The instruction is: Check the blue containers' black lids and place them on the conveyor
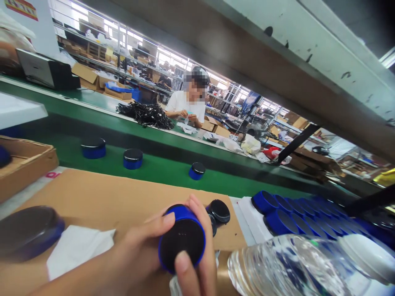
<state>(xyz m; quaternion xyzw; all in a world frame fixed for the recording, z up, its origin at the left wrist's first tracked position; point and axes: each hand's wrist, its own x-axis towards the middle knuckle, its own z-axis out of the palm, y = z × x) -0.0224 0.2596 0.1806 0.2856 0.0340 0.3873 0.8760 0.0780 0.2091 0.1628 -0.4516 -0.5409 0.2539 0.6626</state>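
A round blue device [182, 240] with a black face is held between both hands over the brown cardboard sheet. My left hand [135, 246] grips it from the left, thumb on its upper rim. Around its right side wrap the fingers of my right hand [202, 246], whose thumb presses on the black face. Just behind my right hand, small black round parts [219, 211] sit on the cardboard. A white cloth [78, 250] lies left of my left wrist, beside another blue-and-black round device [29, 232].
Three blue devices [132, 158] stand on the green belt [163, 176]. Rows of blue devices [285, 222] fill a white tray at right, behind a large clear bottle [286, 263]. A cardboard box [27, 172] is at left. Across the belt, a person [188, 102] works near black cables [146, 115].
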